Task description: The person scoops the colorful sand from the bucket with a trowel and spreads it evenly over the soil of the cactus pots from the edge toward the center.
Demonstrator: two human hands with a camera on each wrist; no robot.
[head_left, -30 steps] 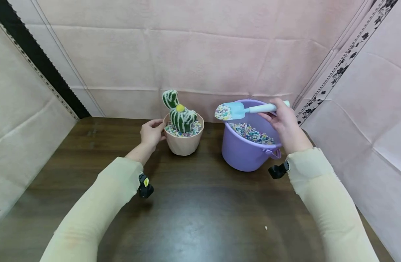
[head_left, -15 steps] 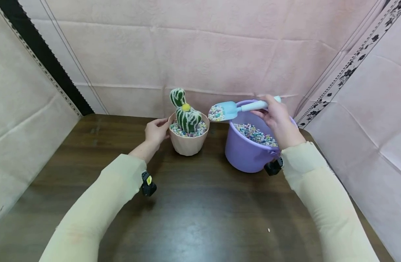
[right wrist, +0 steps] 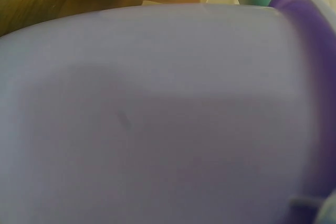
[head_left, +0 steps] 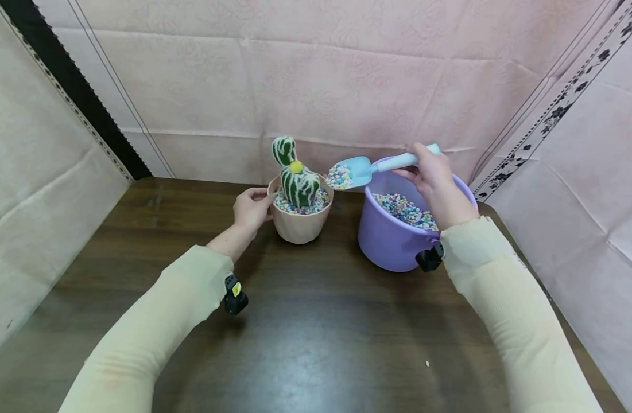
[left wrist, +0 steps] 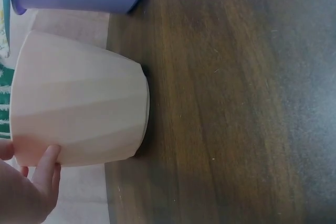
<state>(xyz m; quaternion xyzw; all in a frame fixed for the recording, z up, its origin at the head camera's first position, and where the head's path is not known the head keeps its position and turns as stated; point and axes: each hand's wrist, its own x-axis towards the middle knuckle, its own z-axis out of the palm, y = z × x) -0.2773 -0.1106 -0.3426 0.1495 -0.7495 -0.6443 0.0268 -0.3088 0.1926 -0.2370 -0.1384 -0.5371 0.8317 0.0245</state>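
Note:
My left hand point(head_left: 252, 211) grips the left rim of a beige faceted flower pot point(head_left: 299, 228), with its fingers against the outer wall in the left wrist view. A green-and-white cactus point(head_left: 300, 187) with a yellow flower stands in the pot among pastel pebbles. In my right hand point(head_left: 435, 180) is the handle of a light blue toy shovel point(head_left: 361, 171), its blade loaded with pastel pebbles. The blade's tip overlaps the pot's right rim in the head view. Below that hand, a purple bucket point(head_left: 388, 244) holds more pebbles; its wall point(right wrist: 157, 119) fills most of the right wrist view.
Pot and bucket stand at the back of a dark wooden table point(head_left: 295, 332), close to a pale cloth wall point(head_left: 316, 86). More cloth hangs at left and right. One loose pebble point(head_left: 427, 363) lies near the front right.
The shovel has moved left with my right hand, from over the bucket to the pot's right rim. My left hand stays on the pot; the head view has shifted slightly.

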